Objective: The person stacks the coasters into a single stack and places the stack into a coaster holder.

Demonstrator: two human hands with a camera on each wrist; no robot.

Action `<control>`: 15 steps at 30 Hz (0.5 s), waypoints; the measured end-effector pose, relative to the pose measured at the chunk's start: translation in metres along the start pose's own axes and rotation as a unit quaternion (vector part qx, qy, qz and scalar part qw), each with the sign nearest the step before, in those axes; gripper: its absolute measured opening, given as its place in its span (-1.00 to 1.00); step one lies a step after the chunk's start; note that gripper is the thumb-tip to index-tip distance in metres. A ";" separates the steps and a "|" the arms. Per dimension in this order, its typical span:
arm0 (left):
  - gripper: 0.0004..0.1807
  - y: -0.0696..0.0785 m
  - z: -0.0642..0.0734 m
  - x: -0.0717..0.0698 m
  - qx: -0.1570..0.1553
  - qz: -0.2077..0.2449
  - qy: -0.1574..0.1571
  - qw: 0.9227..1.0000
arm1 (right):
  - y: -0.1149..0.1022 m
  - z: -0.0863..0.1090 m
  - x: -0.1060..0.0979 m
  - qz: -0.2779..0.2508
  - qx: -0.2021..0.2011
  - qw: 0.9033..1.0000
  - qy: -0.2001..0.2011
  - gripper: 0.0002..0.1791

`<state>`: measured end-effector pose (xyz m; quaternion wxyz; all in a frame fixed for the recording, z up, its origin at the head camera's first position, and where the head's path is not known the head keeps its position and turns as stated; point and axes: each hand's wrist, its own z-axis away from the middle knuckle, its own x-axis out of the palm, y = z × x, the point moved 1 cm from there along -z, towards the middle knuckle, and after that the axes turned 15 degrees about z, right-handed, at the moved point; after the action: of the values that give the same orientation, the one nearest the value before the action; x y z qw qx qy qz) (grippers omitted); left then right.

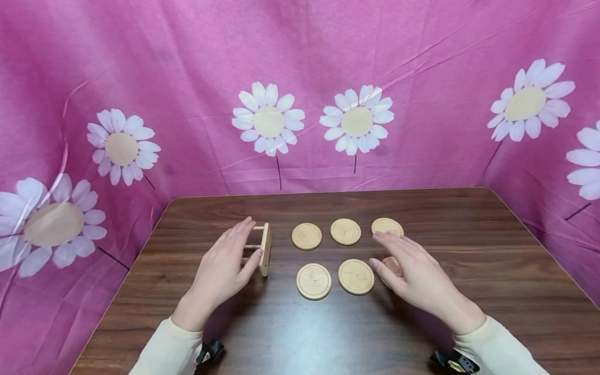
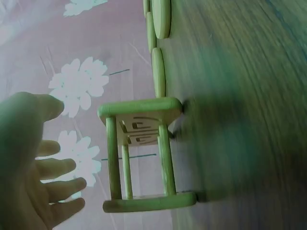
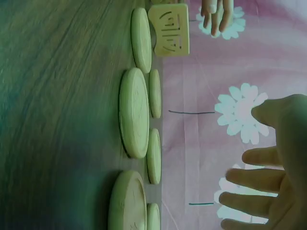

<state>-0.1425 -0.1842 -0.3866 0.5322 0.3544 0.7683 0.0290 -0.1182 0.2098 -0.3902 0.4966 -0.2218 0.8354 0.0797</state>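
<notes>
A wooden coaster holder (image 1: 265, 251) with end panels joined by rods stands at the left of the table. My left hand (image 1: 219, 268) hovers over it with fingers extended; in the left wrist view, a gap shows between the fingers and the holder (image 2: 149, 203). Round wooden coasters lie flat in two rows: a back-left one (image 1: 307, 236), a back-middle one (image 1: 345, 232), a front-left one (image 1: 313, 282) and a front-middle one (image 1: 356, 277). My right hand (image 1: 417, 276), fingers spread and holding nothing, hovers over the right end, partly hiding the back-right coaster (image 1: 385, 225) and front-right coaster (image 1: 392, 264).
The dark wood-grain table (image 1: 487, 245) has its far edge close to a pink cloth backdrop (image 1: 309, 47) printed with white daisies. The same cloth hangs along both sides. Thin lines are engraved on the coasters, and the holder's panel has cut-out slots.
</notes>
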 end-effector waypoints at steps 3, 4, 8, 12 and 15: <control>-0.40 -0.002 0.001 -0.003 0.022 0.007 0.054 0.998 | -0.003 -0.001 0.001 -0.020 0.011 1.000 0.015 -0.53; -0.44 -0.003 0.002 -0.003 0.029 0.009 0.071 0.997 | -0.004 -0.001 0.002 -0.026 0.014 0.999 0.019 -0.56; -0.58 -0.009 0.003 -0.006 0.049 0.021 0.115 0.992 | -0.007 -0.003 0.005 -0.044 0.014 0.998 0.036 -0.62; -0.70 -0.015 0.004 -0.010 0.053 0.029 0.116 0.991 | -0.009 -0.003 0.009 -0.061 0.008 0.997 0.046 -0.59; -0.73 -0.022 0.005 -0.011 0.048 0.035 0.104 0.993 | -0.010 -0.003 0.011 -0.078 0.009 0.996 0.037 -0.55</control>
<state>-0.1477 -0.2084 -0.3893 0.4300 0.4010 0.8075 0.0472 -0.1204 0.1965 -0.3974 0.4723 -0.2843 0.8339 0.0251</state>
